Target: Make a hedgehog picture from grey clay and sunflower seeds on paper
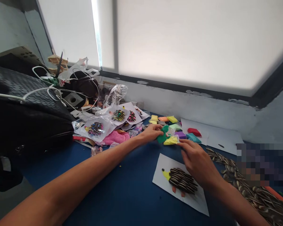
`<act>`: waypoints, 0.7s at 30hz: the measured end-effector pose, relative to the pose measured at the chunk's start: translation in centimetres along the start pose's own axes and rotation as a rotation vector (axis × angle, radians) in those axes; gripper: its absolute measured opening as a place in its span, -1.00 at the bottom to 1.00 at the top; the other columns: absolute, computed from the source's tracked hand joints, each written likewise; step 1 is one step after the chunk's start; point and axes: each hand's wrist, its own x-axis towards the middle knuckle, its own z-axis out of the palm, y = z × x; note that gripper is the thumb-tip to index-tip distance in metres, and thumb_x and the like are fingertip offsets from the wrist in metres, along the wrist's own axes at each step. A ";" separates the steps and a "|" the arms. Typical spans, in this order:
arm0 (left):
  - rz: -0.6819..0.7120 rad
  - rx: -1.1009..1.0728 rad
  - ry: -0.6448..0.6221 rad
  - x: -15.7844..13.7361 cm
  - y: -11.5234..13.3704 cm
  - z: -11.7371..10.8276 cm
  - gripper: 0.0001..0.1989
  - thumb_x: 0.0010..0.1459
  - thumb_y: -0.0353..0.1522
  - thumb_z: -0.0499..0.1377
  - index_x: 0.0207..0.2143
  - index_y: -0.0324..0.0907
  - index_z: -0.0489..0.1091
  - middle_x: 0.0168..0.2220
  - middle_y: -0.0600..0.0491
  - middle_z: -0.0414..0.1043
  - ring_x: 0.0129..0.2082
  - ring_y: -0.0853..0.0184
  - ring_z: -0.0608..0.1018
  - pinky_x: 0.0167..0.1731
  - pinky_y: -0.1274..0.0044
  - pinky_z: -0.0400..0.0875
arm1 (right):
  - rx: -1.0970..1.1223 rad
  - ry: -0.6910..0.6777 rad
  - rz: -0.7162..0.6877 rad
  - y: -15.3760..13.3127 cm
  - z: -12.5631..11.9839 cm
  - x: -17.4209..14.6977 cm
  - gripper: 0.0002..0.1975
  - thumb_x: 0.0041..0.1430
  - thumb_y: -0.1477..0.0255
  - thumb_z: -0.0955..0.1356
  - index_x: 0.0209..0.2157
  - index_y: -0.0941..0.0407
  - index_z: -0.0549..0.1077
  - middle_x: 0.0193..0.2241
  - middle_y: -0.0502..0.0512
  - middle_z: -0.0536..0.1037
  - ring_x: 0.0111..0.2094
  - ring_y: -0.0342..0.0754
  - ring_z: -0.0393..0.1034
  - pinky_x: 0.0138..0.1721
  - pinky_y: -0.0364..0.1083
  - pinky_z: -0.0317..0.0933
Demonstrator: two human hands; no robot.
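My left hand point(152, 132) reaches over the blue table, its fingers closed on a green piece of modelling clay point(163, 134) that looks partly wrapped in clear film. Just to the right, my right hand point(192, 157) has its fingertips pinched at the edge of a yellow clay packet point(171, 140). Around both hands lie more clay packets, among them a purple one point(180, 135), a teal one point(193, 138) and a pale green one point(175, 127). Below them is a white card point(162, 182) bearing a hedgehog of striped seeds point(182, 180) with a yellow clay head.
A pile of striped sunflower seeds point(240, 182) spreads along the right. White sheets point(217, 138) and a red packet point(193, 132) lie at the back. Finished hedgehog cards point(118, 115), a pink packet point(116, 137) and a black bag point(25, 119) stand on the left.
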 end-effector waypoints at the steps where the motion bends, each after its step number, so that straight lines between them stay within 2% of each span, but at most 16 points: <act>1: 0.006 0.002 -0.043 -0.3 0.2 0.0 -0.66 0.33 -0.26 0.18 0.09 -0.22 0.34 0.05 -0.09 0.38 -0.07 0.19 0.52 -0.10 0.27 0.49 | 0.074 0.018 0.048 0.0 -0.3 -0.5 -0.72 0.33 0.29 0.32 -0.02 0.12 0.45 0.01 0.15 0.50 -0.01 0.02 0.43 0.01 0.14 0.32; 3: 0.026 0.010 -0.131 -0.8 0.7 0.5 -0.67 0.34 -0.26 0.18 0.07 -0.22 0.35 0.03 -0.08 0.40 -0.09 0.20 0.53 -0.12 0.29 0.50 | 0.220 0.046 0.153 0.1 -0.8 -1.6 -0.69 0.35 0.24 0.25 -0.05 0.13 0.46 -0.11 0.16 0.56 -0.11 0.00 0.49 -0.09 0.06 0.38; 6: 0.074 0.040 -0.251 -1.2 1.8 1.8 -0.72 0.34 -0.26 0.18 0.01 -0.24 0.38 -0.06 -0.05 0.43 -0.18 0.26 0.55 -0.21 0.36 0.52 | 0.416 0.071 0.283 0.0 -1.8 -3.1 -0.52 0.31 0.06 0.19 -0.06 0.15 0.46 -0.18 0.22 0.59 -0.18 0.02 0.53 -0.18 0.01 0.42; 9: 0.136 0.071 -0.362 -1.4 3.2 2.8 -0.81 0.32 -0.28 0.20 -0.18 -0.27 0.42 -0.26 0.05 0.44 -0.35 0.37 0.52 -0.35 0.49 0.48 | 0.558 0.073 0.355 -0.3 -2.9 -3.8 -0.45 0.24 -0.04 0.20 -0.15 0.14 0.49 -0.26 0.19 0.59 -0.24 0.03 0.53 -0.22 -0.01 0.42; 11: 0.167 0.087 -0.418 -1.4 3.9 3.0 -0.81 0.29 -0.30 0.22 -0.30 -0.27 0.42 -0.40 0.12 0.39 -0.46 0.44 0.44 -0.45 0.58 0.36 | 0.618 0.057 0.366 -0.6 -3.5 -4.0 -0.48 0.19 -0.05 0.25 -0.27 0.12 0.51 -0.35 0.14 0.58 -0.30 0.00 0.50 -0.26 -0.04 0.40; 14: 0.186 0.120 -0.482 -1.3 4.4 3.1 -0.82 0.28 -0.33 0.20 -0.35 -0.27 0.44 -0.51 0.16 0.32 -0.54 0.49 0.33 -0.54 0.61 0.19 | 0.663 0.023 0.361 -1.0 -3.9 -4.1 -0.54 0.13 -0.04 0.32 -0.41 0.09 0.51 -0.47 0.06 0.52 -0.39 -0.05 0.41 -0.30 -0.08 0.33; 17: 0.196 0.169 -0.524 -1.2 4.5 2.9 -0.77 0.26 -0.34 0.20 -0.45 -0.26 0.42 -0.56 0.18 0.24 -0.59 0.51 0.25 -0.59 0.60 0.08 | 0.690 -0.006 0.362 -1.3 -3.9 -4.2 -0.55 0.07 -0.04 0.36 -0.43 0.09 0.52 -0.47 0.06 0.52 -0.40 -0.06 0.38 -0.33 -0.09 0.30; 21: 0.192 0.224 -0.551 -1.8 4.5 2.8 -0.76 0.27 -0.38 0.16 -0.47 -0.27 0.44 -0.57 0.17 0.23 -0.58 0.51 0.24 -0.58 0.58 0.08 | 0.713 -0.057 0.369 -1.7 -3.7 -4.3 -0.57 0.04 -0.03 0.39 -0.41 0.09 0.53 -0.49 0.06 0.53 -0.43 -0.07 0.38 -0.37 -0.11 0.29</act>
